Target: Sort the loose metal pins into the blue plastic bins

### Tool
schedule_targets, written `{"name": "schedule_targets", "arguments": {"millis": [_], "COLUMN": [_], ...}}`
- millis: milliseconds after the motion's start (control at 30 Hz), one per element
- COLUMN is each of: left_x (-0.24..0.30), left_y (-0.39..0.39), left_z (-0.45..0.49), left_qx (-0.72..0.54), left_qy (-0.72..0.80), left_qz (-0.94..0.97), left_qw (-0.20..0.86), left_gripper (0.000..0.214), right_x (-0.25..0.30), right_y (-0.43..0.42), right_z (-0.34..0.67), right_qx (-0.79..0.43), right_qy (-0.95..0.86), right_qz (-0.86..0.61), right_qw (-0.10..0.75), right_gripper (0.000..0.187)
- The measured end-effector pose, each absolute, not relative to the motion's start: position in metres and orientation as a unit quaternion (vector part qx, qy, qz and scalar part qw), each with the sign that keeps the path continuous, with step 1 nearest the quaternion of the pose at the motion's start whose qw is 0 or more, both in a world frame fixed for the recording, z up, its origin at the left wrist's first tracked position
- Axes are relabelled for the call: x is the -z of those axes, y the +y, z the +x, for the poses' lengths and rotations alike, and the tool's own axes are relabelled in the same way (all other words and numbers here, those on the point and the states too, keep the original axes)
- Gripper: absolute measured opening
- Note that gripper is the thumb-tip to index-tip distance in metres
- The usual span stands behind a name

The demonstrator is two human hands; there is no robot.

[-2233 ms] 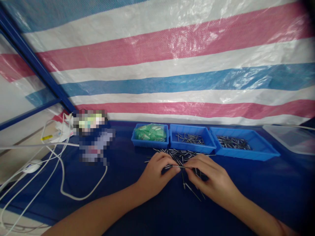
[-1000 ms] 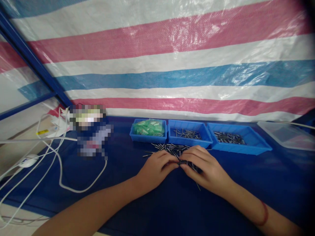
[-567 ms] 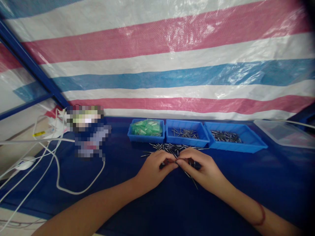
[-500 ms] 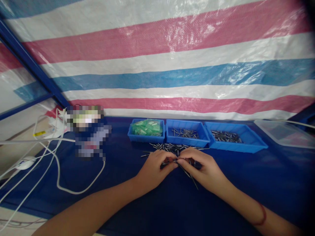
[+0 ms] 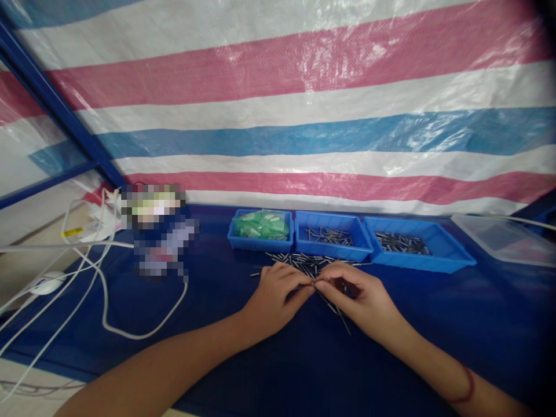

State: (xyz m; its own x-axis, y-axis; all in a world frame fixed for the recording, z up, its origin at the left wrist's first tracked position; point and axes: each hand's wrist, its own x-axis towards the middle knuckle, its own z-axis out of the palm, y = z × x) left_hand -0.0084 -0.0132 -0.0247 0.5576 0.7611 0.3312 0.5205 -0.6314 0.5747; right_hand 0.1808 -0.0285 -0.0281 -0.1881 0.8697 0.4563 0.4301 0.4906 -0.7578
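My left hand (image 5: pixel 278 295) and my right hand (image 5: pixel 362 295) meet fingertip to fingertip over the blue table. Both are closed in a pinch, thumb against fingers. Whatever sits between the fingertips is too small and hidden to make out. Several thin metal rods (image 5: pixel 332 306) slant out below the meeting point, toward the lower right; whether they are held or lie on the table I cannot tell. Just behind the fingers spreads a loose pile of similar dark and silvery rods (image 5: pixel 299 260), partly covered by both hands.
Three blue bins stand in a row behind the pile: the left bin (image 5: pixel 237 242) holds green plastic packets (image 5: pixel 263 225), the middle bin (image 5: pixel 354 253) and right bin (image 5: pixel 452 260) hold metal pieces. A clear plastic lid (image 5: pixel 499 240) lies far right. White cables (image 5: pixel 130 335) run along the left.
The hands stay together in nearly the same place, with only slight finger movement. The whole view has shifted a little; the bins and pile look unchanged.
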Motion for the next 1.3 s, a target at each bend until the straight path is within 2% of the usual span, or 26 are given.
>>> {"name": "schedule_targets", "arguments": {"millis": [367, 600, 767, 900, 1033, 1167, 1300], "left_x": [0.024, 0.020, 0.019, 0.020, 0.021, 0.022, 0.022], "left_y": [-0.012, -0.011, -0.008, -0.002, 0.003, 0.006, 0.008], "left_z": [-0.008, -0.010, -0.014, -0.023, -0.029, -0.031, -0.031], "left_qx": [-0.303, -0.323, -0.306, -0.226, -0.163, -0.141, -0.135], "left_qy": [0.407, 0.393, 0.386, 0.417, 0.444, 0.434, 0.419], "left_qz": [0.830, 0.823, 0.840, 0.871, 0.880, 0.888, 0.896], "left_qw": [0.230, 0.252, 0.227, 0.128, 0.045, 0.052, 0.063], "left_gripper": [0.012, 0.015, 0.019, 0.030, 0.036, 0.031, 0.026], "right_x": [0.025, 0.030, 0.024, 0.013, 0.013, 0.021, 0.019], "right_y": [-0.029, -0.025, -0.020, -0.006, 0.012, 0.022, 0.011], "right_z": [0.183, 0.189, 0.200, 0.240, 0.291, 0.312, 0.281], "right_qx": [-0.235, -0.165, -0.125, -0.025, 0.094, 0.190, 0.193], "right_qy": [-0.751, -0.798, -0.804, -0.728, -0.649, -0.661, -0.696], "right_qz": [-0.421, -0.405, -0.422, -0.538, -0.676, -0.681, -0.628], "right_qw": [0.450, 0.415, 0.400, 0.425, 0.336, 0.252, 0.289], "right_gripper": [0.009, 0.010, 0.010, 0.014, 0.022, 0.028, 0.022]}}
